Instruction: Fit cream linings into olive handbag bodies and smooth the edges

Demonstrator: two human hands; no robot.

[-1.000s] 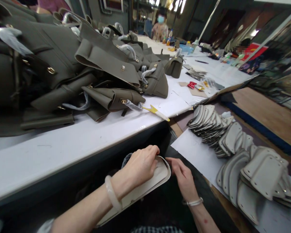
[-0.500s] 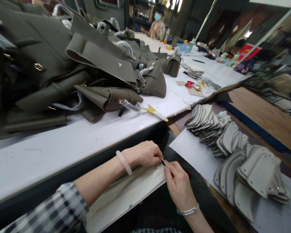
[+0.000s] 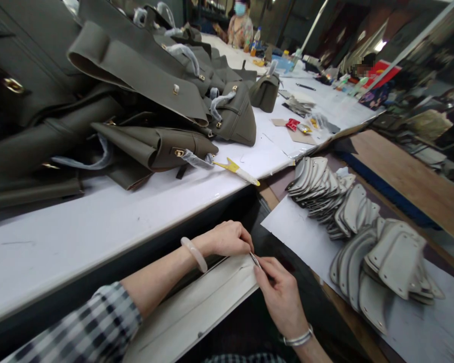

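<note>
Head view: white table (image 3: pixel 98 217); below its near edge, cream panel (image 3: pixel 196 307), far end pinched by my left hand (image 3: pixel 227 239); my right hand (image 3: pixel 282 290), fingers also closed, grips the same corner. Best align edges, press evenly, avoid creasing.

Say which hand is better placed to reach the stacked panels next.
Right, likely: the right hand is nearer the stacked panels, on its side. The left hand is farther; both grip the end of the pale piece.

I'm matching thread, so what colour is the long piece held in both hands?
The long piece looks off-white; it shows best in the head view.
</note>
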